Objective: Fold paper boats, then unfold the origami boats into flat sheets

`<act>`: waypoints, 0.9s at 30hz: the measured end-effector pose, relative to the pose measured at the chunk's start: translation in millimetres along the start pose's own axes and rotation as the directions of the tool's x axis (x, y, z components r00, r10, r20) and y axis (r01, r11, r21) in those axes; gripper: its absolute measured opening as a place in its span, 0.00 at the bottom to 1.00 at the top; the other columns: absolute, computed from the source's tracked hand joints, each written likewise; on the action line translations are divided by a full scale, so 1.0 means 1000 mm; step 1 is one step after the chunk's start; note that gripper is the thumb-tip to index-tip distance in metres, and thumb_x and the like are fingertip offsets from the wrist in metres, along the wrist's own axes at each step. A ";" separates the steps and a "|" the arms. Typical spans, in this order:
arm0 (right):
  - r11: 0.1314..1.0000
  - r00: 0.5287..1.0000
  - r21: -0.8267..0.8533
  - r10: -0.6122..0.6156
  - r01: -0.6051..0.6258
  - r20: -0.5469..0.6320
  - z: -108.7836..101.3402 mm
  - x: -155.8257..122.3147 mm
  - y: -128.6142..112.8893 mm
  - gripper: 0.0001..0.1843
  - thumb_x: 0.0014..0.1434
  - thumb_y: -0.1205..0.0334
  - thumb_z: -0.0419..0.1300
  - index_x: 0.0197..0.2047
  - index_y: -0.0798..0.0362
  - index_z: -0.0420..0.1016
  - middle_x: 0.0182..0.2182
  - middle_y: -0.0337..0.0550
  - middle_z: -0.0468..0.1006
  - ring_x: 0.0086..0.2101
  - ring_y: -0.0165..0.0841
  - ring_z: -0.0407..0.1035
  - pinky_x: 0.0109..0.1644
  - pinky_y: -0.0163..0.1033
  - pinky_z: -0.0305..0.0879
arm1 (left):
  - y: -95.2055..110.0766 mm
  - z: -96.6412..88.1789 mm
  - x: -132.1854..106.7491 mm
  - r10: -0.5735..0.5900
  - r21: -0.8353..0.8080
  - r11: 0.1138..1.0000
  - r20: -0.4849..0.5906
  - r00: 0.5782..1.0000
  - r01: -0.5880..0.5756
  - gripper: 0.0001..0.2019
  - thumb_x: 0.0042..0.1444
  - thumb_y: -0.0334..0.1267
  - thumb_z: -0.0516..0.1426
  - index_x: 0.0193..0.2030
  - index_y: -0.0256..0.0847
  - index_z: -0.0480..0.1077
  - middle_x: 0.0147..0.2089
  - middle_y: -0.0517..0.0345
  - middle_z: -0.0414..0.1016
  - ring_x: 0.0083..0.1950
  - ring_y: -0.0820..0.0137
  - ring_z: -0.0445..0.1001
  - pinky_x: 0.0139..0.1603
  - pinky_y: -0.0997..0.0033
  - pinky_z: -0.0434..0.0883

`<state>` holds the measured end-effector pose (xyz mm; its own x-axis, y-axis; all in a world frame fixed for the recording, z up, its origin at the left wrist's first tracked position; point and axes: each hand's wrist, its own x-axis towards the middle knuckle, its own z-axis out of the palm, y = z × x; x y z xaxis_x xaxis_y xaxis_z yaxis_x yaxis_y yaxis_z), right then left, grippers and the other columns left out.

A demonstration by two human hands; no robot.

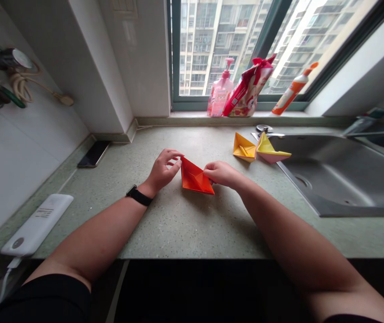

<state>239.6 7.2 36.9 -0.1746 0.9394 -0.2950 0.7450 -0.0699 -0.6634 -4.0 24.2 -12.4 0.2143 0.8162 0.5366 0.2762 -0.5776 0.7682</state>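
An orange folded paper piece (195, 178), shaped like an origami boat, sits on the speckled green countertop (175, 229) between my two hands. My left hand (162, 170) grips its left corner, with the fingers curled. My right hand (221, 174) pinches its right side, and the fingertips are partly hidden behind the paper. To the right, a yellow origami boat (244, 147) stands next to a yellow and pink origami boat (271, 148), both out of reach of my fingers.
A steel sink (343, 179) is set into the counter at right. A phone (94, 154) and a white power bank (37, 224) with a cable lie at left. A pink pump bottle (220, 94), a red-and-white bag (248, 88) and an orange-capped bottle (292, 89) stand on the windowsill.
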 end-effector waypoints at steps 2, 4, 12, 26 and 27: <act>1.000 1.000 0.022 0.012 -0.012 0.025 -0.001 -0.001 -0.001 0.12 0.60 0.68 0.62 0.24 0.51 0.75 0.23 0.42 0.79 0.24 0.30 0.69 0.29 0.36 0.61 | 0.003 -0.002 -0.001 0.020 0.032 0.999 0.009 1.000 -0.020 0.09 0.67 0.37 0.60 0.50 0.42 0.80 0.58 0.50 0.76 0.51 0.67 0.80 0.48 0.67 0.81; 1.000 0.999 0.019 0.020 -0.021 0.049 -0.001 -0.003 -0.002 0.14 0.61 0.68 0.61 0.23 0.51 0.74 0.22 0.42 0.78 0.23 0.30 0.68 0.28 0.36 0.60 | 0.006 -0.005 -0.002 0.052 0.074 0.996 0.014 0.999 -0.053 0.09 0.67 0.37 0.61 0.51 0.43 0.81 0.58 0.49 0.77 0.53 0.65 0.80 0.50 0.65 0.81; 0.995 0.998 -0.095 -0.024 0.030 0.066 -0.002 -0.002 0.002 0.12 0.64 0.61 0.64 0.27 0.51 0.77 0.26 0.44 0.82 0.26 0.33 0.71 0.30 0.38 0.61 | 0.012 -0.008 -0.002 0.158 0.166 0.973 0.018 0.987 -0.159 0.05 0.65 0.38 0.67 0.46 0.43 0.81 0.55 0.49 0.79 0.57 0.60 0.77 0.52 0.61 0.80; 0.859 0.865 -0.107 -0.490 0.500 0.106 0.002 0.005 0.018 0.02 0.62 0.61 0.69 0.37 0.49 0.84 0.36 0.41 0.83 0.37 0.34 0.77 0.42 0.37 0.70 | 0.023 -0.005 -0.008 0.093 0.016 0.995 0.124 0.988 -0.096 0.07 0.67 0.42 0.66 0.48 0.44 0.83 0.44 0.52 0.86 0.45 0.63 0.82 0.52 0.59 0.77; 0.840 0.847 -0.112 -0.521 0.531 0.104 0.002 0.004 0.018 0.02 0.61 0.61 0.70 0.37 0.49 0.84 0.37 0.41 0.83 0.37 0.34 0.76 0.43 0.38 0.70 | 0.024 -0.005 -0.009 0.089 0.015 0.996 0.134 0.987 -0.092 0.08 0.68 0.42 0.65 0.48 0.44 0.83 0.44 0.52 0.87 0.46 0.63 0.83 0.53 0.59 0.78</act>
<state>250.9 8.6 22.2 -0.6032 0.7972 0.0244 0.6055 0.4777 -0.6365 -3.6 3.3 2.7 0.3617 0.7518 0.5513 0.2698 -0.6504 0.7101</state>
